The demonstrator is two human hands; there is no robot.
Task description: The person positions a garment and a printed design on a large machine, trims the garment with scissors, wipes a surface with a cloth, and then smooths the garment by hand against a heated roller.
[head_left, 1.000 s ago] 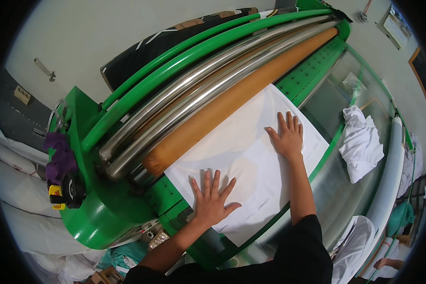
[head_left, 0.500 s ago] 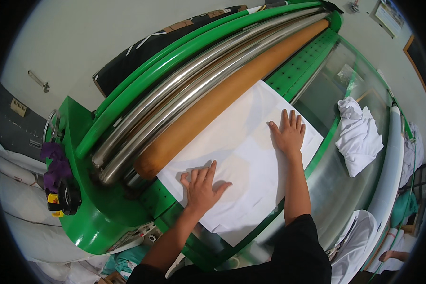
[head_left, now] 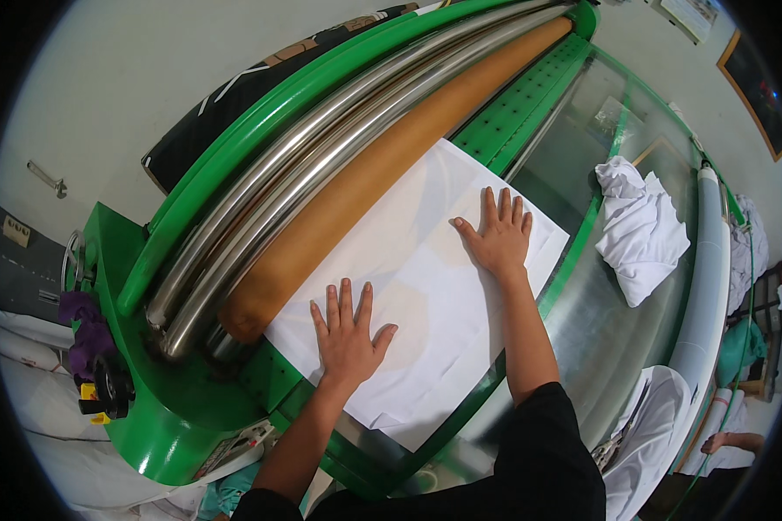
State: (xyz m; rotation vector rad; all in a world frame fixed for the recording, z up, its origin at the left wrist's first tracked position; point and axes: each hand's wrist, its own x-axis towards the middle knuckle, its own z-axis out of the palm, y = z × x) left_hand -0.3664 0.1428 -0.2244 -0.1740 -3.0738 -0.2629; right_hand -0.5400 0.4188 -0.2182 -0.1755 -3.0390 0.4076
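Lying flat on the green machine's feed bed [head_left: 530,104], the white sheet [head_left: 426,286] ran lengthwise along the tan roller [head_left: 382,165], touching it; left hand [head_left: 347,334] and right hand [head_left: 495,234] pressed it, fingers spread, gripping nothing.

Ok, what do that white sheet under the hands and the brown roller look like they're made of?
The white sheet looks like thin woven cloth: matte, with soft creases. The brown roller seems wrapped in a felt-like padding, dull and without glare, unlike the shiny metal rollers behind it, which look like polished steel.
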